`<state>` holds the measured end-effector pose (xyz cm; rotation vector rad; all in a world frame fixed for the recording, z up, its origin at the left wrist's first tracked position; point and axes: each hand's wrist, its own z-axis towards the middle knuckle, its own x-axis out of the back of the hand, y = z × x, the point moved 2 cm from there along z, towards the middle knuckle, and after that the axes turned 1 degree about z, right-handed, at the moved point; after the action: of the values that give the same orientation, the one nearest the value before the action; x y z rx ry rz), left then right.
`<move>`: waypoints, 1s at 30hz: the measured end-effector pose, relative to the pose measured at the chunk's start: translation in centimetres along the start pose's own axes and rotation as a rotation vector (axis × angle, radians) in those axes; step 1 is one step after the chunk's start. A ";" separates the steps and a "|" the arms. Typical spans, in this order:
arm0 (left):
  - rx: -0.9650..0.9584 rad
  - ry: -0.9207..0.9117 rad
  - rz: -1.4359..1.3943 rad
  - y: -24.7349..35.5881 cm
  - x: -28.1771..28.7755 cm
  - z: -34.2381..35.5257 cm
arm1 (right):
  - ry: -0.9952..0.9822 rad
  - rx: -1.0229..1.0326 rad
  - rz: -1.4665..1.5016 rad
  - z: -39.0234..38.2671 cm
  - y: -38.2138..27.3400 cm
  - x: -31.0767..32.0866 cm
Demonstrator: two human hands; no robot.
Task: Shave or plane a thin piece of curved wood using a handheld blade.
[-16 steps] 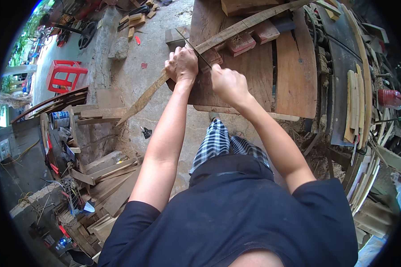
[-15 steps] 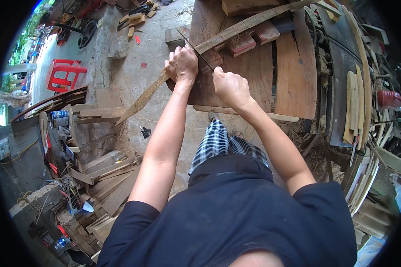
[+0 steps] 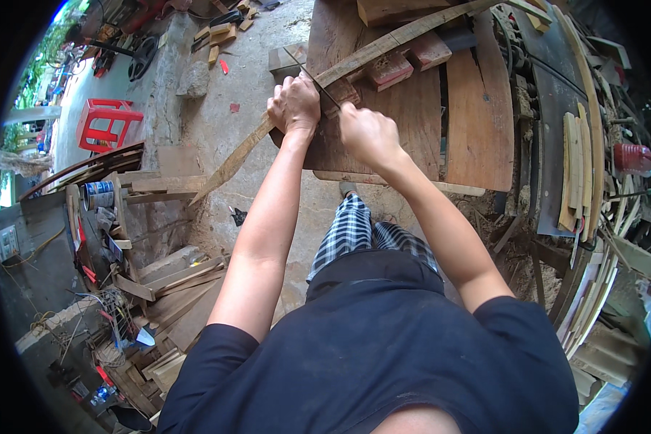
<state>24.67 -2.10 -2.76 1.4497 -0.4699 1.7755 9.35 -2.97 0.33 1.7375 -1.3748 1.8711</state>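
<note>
A long, rough strip of wood (image 3: 383, 50) lies slantwise over the wooden bench top (image 3: 412, 126), its near-left end jutting out past the edge. My left hand (image 3: 294, 105) is closed around this strip at the left edge of the bench. Just right of it, the thin dark blade of a hand saw (image 3: 312, 78) crosses the strip, seen nearly edge-on. My right hand (image 3: 369, 132) is closed on the saw's near end, and its handle is hidden inside my fist. Reddish wood blocks (image 3: 390, 71) sit under and beside the strip.
A grey block (image 3: 286, 58) stands at the bench's left side. Scrap boards (image 3: 188, 289) are piled at the lower left, near a paint can (image 3: 98, 195). A red plastic stool (image 3: 108, 124) is far left. Narrow slats (image 3: 576, 170) and a red-filled bottle (image 3: 634, 159) are at the right.
My right hand has shifted slightly up and to the left along the saw's line, closer to the strip. My left hand stays on the wood in almost the same place.
</note>
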 end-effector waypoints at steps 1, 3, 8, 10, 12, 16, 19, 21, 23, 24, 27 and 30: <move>0.003 -0.017 -0.014 0.7 0.1 0.1 | 0.030 0.003 0.000 1.4 0.0 -0.2; 0.020 -0.030 -0.004 1.3 -0.3 0.4 | 0.095 0.036 -0.010 3.3 -0.1 -0.5; 0.030 0.004 0.036 -0.3 -0.3 0.0 | 0.064 0.038 0.014 -0.6 -0.2 -0.4; 0.027 0.004 0.028 -0.1 0.0 0.0 | 0.013 -0.006 -0.012 -2.0 0.3 -0.1; 0.014 0.003 0.017 0.3 0.1 0.0 | 0.012 -0.002 -0.012 -0.5 0.2 0.0; 0.037 -0.011 0.022 1.0 -0.4 0.2 | 0.082 0.031 -0.013 2.8 -0.2 -0.7; 0.055 -0.014 0.013 0.1 0.0 -0.2 | 0.087 0.055 -0.026 0.6 -0.2 -0.7; 0.072 0.000 0.006 -0.5 0.4 -0.1 | 0.031 0.045 -0.037 -2.1 0.0 0.2; 0.016 -0.010 0.013 0.0 0.2 0.0 | 0.024 0.028 -0.045 -2.4 0.6 0.1; 0.016 -0.012 0.013 0.0 0.2 -0.2 | 0.023 0.027 -0.045 -1.4 0.6 -0.2; 0.052 -0.016 0.010 1.5 0.1 -0.1 | 0.063 0.038 -0.019 2.9 0.0 -0.3; 0.060 -0.031 0.012 1.0 0.0 -0.1 | 0.088 0.055 -0.030 3.1 -0.2 -0.7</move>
<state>23.82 -2.70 -2.61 1.5205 -0.4462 1.7928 11.67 -4.89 -0.65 1.6692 -1.2696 1.9615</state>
